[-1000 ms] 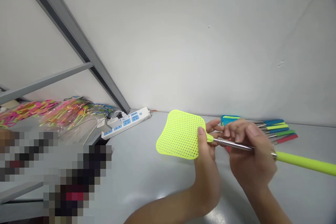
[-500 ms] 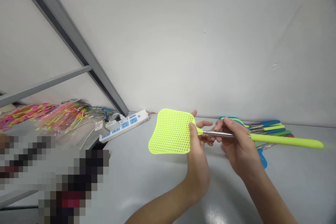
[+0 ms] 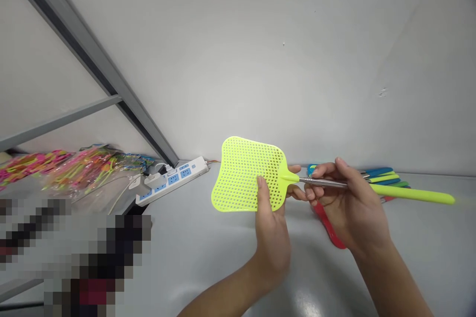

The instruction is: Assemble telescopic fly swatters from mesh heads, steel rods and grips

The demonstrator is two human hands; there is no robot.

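A yellow-green fly swatter with a perforated head, a metal rod and a long grip is held up above the grey table. My left hand grips the head near its neck, thumb on the front and fingers behind, partly hidden. Around the metal rod, close to the grip, my right hand is closed with the thumb raised along it. Beyond my right hand lie several other fly swatters with blue, yellow and green handles, partly covered by the hand. A red swatter head shows below it.
A white power strip with plugs lies at the table's left. Clear bags of colourful items sit behind a grey metal frame. A pale wall stands behind the table. The lower left is pixelated.
My left thumb has shifted farther onto the swatter's head, and the head shows flatter to me. My right hand has turned and slid slightly right. More of the red swatter head shows.
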